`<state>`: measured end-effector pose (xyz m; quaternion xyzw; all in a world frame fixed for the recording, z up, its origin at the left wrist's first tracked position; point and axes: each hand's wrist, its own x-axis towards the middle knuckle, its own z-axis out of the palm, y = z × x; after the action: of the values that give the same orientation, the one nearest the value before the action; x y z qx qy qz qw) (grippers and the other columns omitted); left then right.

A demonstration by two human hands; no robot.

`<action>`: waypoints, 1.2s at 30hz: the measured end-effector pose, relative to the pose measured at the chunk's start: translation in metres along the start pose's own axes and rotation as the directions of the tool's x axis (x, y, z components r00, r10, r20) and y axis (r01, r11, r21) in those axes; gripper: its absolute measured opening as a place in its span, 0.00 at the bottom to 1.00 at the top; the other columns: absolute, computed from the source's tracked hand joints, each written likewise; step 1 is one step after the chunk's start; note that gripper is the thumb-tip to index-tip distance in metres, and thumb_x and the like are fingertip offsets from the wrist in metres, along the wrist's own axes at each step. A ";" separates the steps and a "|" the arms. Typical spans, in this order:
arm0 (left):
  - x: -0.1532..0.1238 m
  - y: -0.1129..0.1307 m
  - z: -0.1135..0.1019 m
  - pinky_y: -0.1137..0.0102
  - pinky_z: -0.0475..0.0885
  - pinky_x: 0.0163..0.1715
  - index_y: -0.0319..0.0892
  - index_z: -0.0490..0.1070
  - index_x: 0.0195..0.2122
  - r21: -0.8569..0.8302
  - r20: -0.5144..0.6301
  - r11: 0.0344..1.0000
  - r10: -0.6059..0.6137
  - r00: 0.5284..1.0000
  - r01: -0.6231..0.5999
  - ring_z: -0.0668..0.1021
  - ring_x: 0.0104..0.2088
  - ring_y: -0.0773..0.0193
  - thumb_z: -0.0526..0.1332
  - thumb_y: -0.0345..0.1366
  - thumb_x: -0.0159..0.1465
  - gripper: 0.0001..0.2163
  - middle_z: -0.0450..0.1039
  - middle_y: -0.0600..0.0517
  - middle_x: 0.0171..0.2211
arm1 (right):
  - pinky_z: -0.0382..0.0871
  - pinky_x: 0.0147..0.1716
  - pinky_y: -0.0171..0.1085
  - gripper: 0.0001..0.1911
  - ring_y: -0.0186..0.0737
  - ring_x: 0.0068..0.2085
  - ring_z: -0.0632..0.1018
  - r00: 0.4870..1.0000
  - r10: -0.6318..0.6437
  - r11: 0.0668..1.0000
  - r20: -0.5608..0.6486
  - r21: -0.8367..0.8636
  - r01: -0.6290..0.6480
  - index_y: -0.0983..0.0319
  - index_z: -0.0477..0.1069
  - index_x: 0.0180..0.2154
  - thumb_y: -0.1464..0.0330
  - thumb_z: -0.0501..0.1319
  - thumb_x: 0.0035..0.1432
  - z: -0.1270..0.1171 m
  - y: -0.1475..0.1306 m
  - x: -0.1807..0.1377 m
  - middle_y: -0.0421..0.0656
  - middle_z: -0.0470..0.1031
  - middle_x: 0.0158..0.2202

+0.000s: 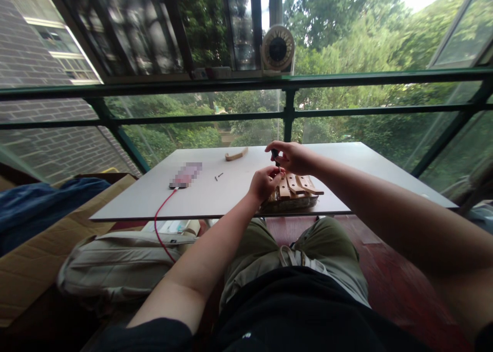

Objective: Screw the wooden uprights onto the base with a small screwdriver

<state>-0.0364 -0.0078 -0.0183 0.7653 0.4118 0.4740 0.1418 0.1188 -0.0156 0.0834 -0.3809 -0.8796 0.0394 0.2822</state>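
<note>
My right hand (293, 156) is closed round the black handle of a screwdriver (275, 153), held upright with its tip pointing down. Just below it, the fingers of my left hand (265, 181) pinch together by the tool's lower end; what they hold is hidden. Beneath both hands are flat light-wood strips (284, 188) with dark round holes. They lie side by side on a low, brownish, shiny-sided block or tray (295, 204) at the table's front edge, and some of their ends stick out at an angle.
On the white table (215, 200) lie a curved wooden piece (236, 155), small dark screw-like bits (219, 177) and a blurred-out phone (187, 176) on a red cable (158, 208). A bag (115, 264) and cardboard box (42, 262) stand left. Behind are green rails (231, 87) and a round fan (278, 49).
</note>
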 end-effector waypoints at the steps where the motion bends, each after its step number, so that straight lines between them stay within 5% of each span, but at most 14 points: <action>1: 0.000 0.000 0.000 0.71 0.73 0.36 0.40 0.78 0.39 -0.016 -0.003 1.000 -0.007 1.000 0.007 0.79 0.31 0.65 0.62 0.38 0.62 0.09 0.80 0.50 0.32 | 0.60 0.31 0.33 0.20 0.32 0.27 0.69 1.000 0.019 1.000 -0.003 0.002 -0.019 0.56 0.70 0.53 0.71 0.56 0.58 0.002 0.001 0.001 0.41 0.78 0.37; 16: 0.001 -0.001 0.000 0.70 0.72 0.38 0.41 0.77 0.39 0.017 0.021 1.000 0.024 0.999 -0.024 0.80 0.34 0.63 0.60 0.39 0.63 0.09 0.81 0.50 0.35 | 0.58 0.30 0.33 0.20 0.33 0.26 0.67 1.000 -0.012 0.999 -0.023 -0.030 0.012 0.58 0.68 0.53 0.69 0.57 0.58 0.005 0.006 0.000 0.41 0.77 0.35; 25: 0.001 -0.008 0.004 0.72 0.72 0.32 0.41 0.73 0.39 -0.088 0.012 0.996 0.004 1.000 -0.003 0.78 0.30 0.67 0.62 0.39 0.62 0.08 0.79 0.52 0.32 | 0.56 0.28 0.33 0.14 0.32 0.24 0.65 0.999 -0.020 0.998 -0.042 -0.068 0.017 0.58 0.72 0.47 0.68 0.58 0.58 0.004 0.005 0.004 0.37 0.71 0.25; 36: 0.003 -0.004 0.002 0.70 0.73 0.38 0.41 0.76 0.40 -0.043 0.063 0.999 0.022 0.998 -0.020 0.80 0.34 0.64 0.60 0.37 0.64 0.08 0.80 0.50 0.35 | 0.61 0.31 0.33 0.22 0.34 0.29 0.69 0.998 -0.054 0.998 -0.029 -0.018 0.053 0.59 0.67 0.53 0.73 0.56 0.56 -0.002 0.006 -0.003 0.43 0.77 0.40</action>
<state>-0.0364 -0.0030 -0.0196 0.7811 0.3890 0.4594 0.1659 0.1253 -0.0135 0.0820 -0.3602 -0.8856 0.0185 0.2928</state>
